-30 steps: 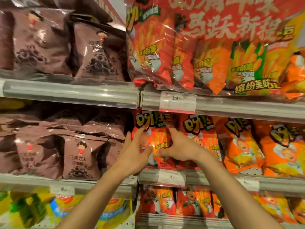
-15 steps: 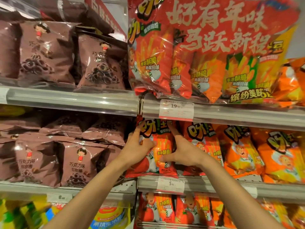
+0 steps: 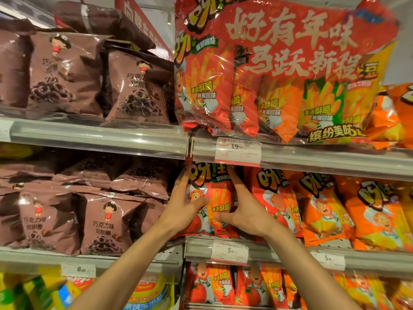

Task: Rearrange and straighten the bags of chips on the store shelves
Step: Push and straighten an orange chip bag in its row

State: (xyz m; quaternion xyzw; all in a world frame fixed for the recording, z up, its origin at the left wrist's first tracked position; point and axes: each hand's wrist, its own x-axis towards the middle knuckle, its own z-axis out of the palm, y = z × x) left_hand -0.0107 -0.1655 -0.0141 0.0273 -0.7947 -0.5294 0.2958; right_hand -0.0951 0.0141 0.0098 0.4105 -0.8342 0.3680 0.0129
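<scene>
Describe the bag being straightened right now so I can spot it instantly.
Find the white 19.90 price tag on the upper shelf rail. Directly below stands the red tomato-picture chip bag, leftmost of its row, with the left hand and right hand on its two sides. The neighbours to its right are orange; those to its left are brown.

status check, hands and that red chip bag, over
Left hand and right hand grip the red chip bag by its sides. Bag upright on middle shelf, under price rail. Nothing blocking.
</scene>
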